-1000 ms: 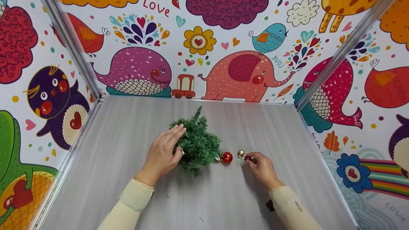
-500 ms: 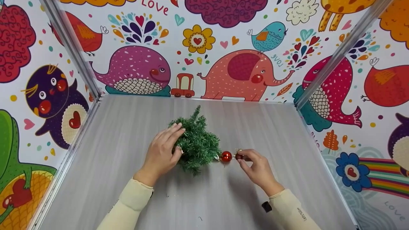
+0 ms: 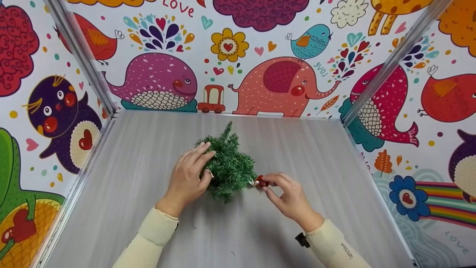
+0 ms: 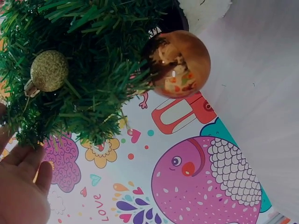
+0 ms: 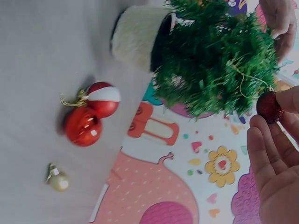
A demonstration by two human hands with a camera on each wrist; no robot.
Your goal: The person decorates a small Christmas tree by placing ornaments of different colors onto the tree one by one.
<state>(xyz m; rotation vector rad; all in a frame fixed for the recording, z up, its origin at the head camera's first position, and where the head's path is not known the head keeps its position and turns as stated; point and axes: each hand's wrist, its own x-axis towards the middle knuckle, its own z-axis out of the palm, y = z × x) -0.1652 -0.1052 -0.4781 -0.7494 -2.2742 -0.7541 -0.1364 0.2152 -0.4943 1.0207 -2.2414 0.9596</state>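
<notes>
A small green Christmas tree (image 3: 230,167) stands mid-table, its base wrapped in white cloth (image 5: 138,37). My left hand (image 3: 189,171) touches the tree's left side, its fingers laid along the branches. A glittery gold bauble (image 4: 49,71) and a shiny copper-coloured bauble (image 4: 181,65) hang on the side that the left wrist view shows. Between thumb and fingertips, my right hand (image 3: 292,195) pinches a small dark red bauble (image 5: 269,107) just right of the tree. Its thin gold loop trails toward the branches in the right wrist view.
On the table (image 3: 148,149) lie a red-and-white bauble (image 5: 105,101), a shiny red bauble (image 5: 84,127) and a small pale gold bauble (image 5: 59,181). Cartoon-printed walls (image 3: 156,82) enclose the left, back and right sides, with metal posts (image 3: 83,59) at the corners.
My right hand has moved left with the small dark red bauble, closer to the tree, and now covers the baubles on the table in the head view. The left hand stays on the tree.
</notes>
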